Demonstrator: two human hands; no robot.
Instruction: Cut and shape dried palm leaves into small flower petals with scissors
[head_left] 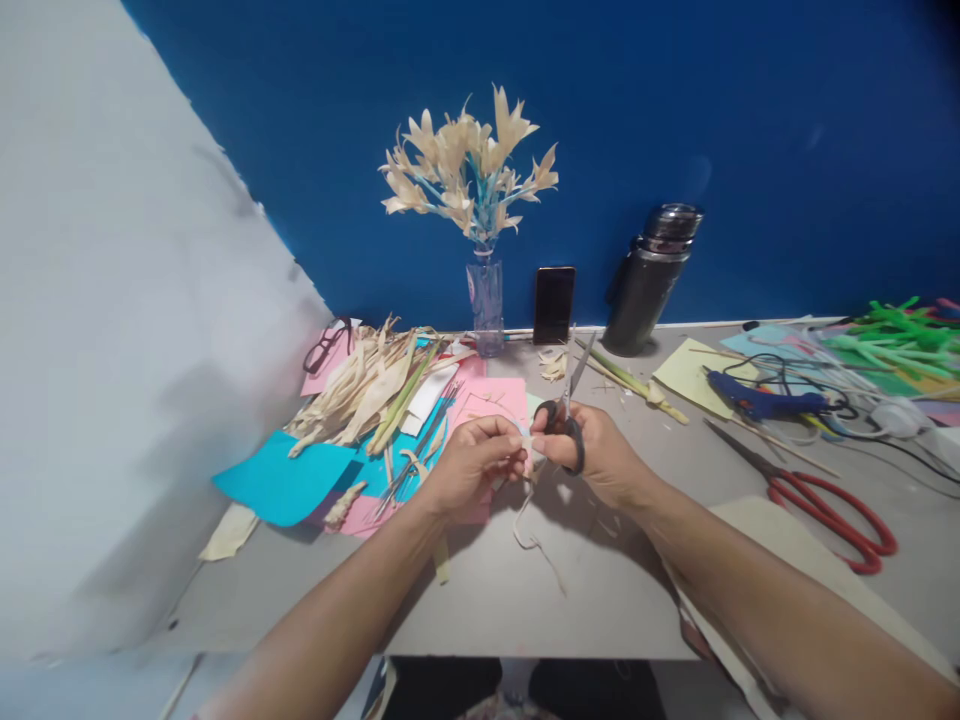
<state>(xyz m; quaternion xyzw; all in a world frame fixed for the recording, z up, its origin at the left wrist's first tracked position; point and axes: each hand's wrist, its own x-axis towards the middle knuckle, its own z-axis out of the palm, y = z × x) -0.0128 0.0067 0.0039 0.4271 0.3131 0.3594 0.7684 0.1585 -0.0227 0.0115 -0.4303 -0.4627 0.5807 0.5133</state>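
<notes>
Pale scrap (527,442) looks unfinished, pinched by the left hand (478,462) while the right hand (600,452) grasps scissors (568,388), and assembled flowers (457,155) stand far in a bottle (489,310).

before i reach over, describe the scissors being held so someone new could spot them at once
Find the blue wall, then the clear bottle of pale flowers standing before it. Nearer the viewer and slightly right, the right hand holds the scissors, blades parted and pointing toward the wall. Black finger loops set them apart from the red-handled pair lying on the desk farther right.
</notes>
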